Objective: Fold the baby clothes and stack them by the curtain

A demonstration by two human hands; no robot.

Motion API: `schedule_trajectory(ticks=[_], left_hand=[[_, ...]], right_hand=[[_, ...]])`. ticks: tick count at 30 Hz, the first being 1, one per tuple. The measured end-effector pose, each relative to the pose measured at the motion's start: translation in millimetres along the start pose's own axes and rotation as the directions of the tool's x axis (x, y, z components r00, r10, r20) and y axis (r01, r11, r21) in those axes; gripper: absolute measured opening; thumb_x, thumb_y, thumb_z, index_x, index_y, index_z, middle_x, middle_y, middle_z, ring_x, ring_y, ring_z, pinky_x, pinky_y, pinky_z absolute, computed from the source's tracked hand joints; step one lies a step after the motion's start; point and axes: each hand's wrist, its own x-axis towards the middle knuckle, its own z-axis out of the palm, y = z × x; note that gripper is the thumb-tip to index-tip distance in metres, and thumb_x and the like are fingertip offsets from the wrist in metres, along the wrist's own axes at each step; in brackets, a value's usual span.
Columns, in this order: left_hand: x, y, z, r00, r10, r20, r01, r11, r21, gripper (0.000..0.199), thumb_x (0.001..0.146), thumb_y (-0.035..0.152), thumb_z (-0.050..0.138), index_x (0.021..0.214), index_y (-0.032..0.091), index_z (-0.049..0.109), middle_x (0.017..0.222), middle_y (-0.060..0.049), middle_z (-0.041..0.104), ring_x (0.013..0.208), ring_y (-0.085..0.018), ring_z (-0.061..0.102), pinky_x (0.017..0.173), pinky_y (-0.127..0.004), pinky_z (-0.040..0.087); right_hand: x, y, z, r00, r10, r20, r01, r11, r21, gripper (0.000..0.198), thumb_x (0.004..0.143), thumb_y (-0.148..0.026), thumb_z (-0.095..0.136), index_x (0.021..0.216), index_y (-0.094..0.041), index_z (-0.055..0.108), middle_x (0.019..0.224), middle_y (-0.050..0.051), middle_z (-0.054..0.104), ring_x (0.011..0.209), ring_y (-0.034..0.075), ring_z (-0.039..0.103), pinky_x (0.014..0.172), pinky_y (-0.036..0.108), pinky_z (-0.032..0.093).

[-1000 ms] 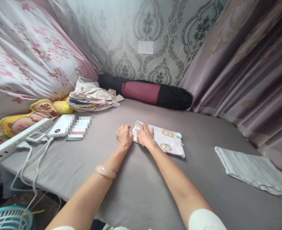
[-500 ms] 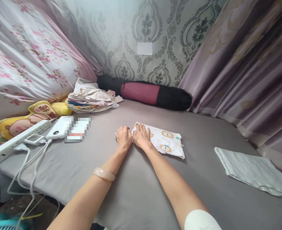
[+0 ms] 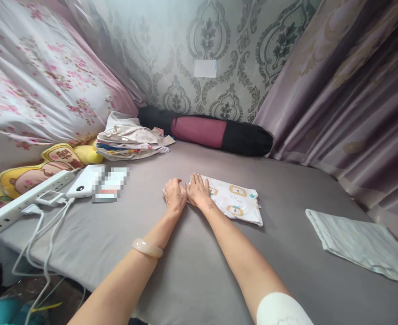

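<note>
A white folded piece of cloth (image 3: 244,201), printed with tan and green figures, lies flat on the grey-covered surface, a small tag showing at its right edge. My right hand (image 3: 198,189) rests palm down on its left end, fingers stretched out. Right beside it, at the cloth's left edge, my left hand (image 3: 174,195) is closed with curled fingers. Whatever those fingers pinch, if anything, is hidden under the hand. A pale bangle (image 3: 147,248) circles my left forearm.
At right lies a pale green folded cloth (image 3: 358,241). A clothes pile (image 3: 133,135) and a black and maroon roll (image 3: 199,131) sit at the back. To the left are a power strip (image 3: 26,201) with cables, a white device (image 3: 87,180) and a yellow cushion (image 3: 33,174).
My right hand has slid very slightly along the cloth's left end. The left hand holds its place, and the whole view has shifted a little.
</note>
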Motion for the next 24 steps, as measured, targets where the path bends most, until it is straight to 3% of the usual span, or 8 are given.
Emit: schedule_trajectory(ticks=[8,13,15,19,21,24], left_hand=[[0,1,-2,0.995,0.094,0.039,-0.092,0.995,-0.040,0.034,0.086,0.012,0.037,0.108,0.021,0.061,0.113,-0.009,0.066,0.114,-0.025,0.055,0.098,-0.042,0.036],[-3,1,0,0.971,0.232,0.057,-0.231,0.973,-0.015,0.038,0.086,0.012,0.038,0.113,0.023,0.062,0.121,-0.007,0.066,0.118,-0.022,0.054,0.099,-0.040,0.033],[-6,2,2,0.939,0.334,0.081,-0.336,0.942,0.014,0.038,0.087,0.013,0.039,0.116,0.025,0.062,0.123,-0.007,0.066,0.120,-0.021,0.053,0.102,-0.040,0.030],[-12,4,1,0.829,0.534,0.168,-0.547,0.836,0.044,0.037,0.091,0.019,0.039,0.119,0.026,0.060,0.130,-0.008,0.062,0.128,-0.022,0.047,0.106,-0.043,0.025],[-14,4,1,0.788,0.581,0.202,-0.601,0.798,0.052,0.035,0.093,0.021,0.038,0.119,0.026,0.061,0.132,-0.008,0.061,0.130,-0.023,0.046,0.108,-0.046,0.024],[-15,2,4,0.765,0.598,0.240,-0.627,0.777,0.061,0.035,0.094,0.023,0.038,0.120,0.026,0.060,0.134,-0.008,0.060,0.131,-0.026,0.045,0.109,-0.050,0.022]], right_hand=[[-1,4,-1,1.000,-0.020,-0.002,0.020,0.997,0.071,0.058,0.099,-0.033,0.020,0.149,-0.006,0.029,0.157,0.013,0.027,0.146,0.023,0.020,0.117,0.047,0.009],[-12,19,-10,0.999,-0.026,-0.033,0.029,0.994,0.109,0.057,0.099,-0.033,0.017,0.151,-0.011,0.026,0.158,0.010,0.028,0.146,0.022,0.019,0.118,0.046,0.011],[-18,28,-14,0.999,0.003,-0.043,0.000,0.998,0.064,0.057,0.099,-0.034,0.018,0.151,-0.011,0.028,0.158,0.011,0.027,0.146,0.024,0.018,0.117,0.048,0.009],[-29,44,-20,0.998,0.065,-0.019,-0.065,0.998,-0.011,0.057,0.099,-0.034,0.020,0.150,-0.012,0.030,0.158,0.012,0.026,0.147,0.025,0.017,0.117,0.050,0.008],[-32,49,-20,0.997,0.081,-0.004,-0.081,0.996,-0.021,0.057,0.099,-0.034,0.020,0.150,-0.012,0.030,0.158,0.012,0.025,0.147,0.025,0.017,0.117,0.051,0.008],[-33,52,-17,0.996,0.094,0.005,-0.094,0.995,-0.022,0.057,0.100,-0.034,0.018,0.150,-0.011,0.031,0.158,0.012,0.025,0.146,0.025,0.017,0.117,0.051,0.008]])
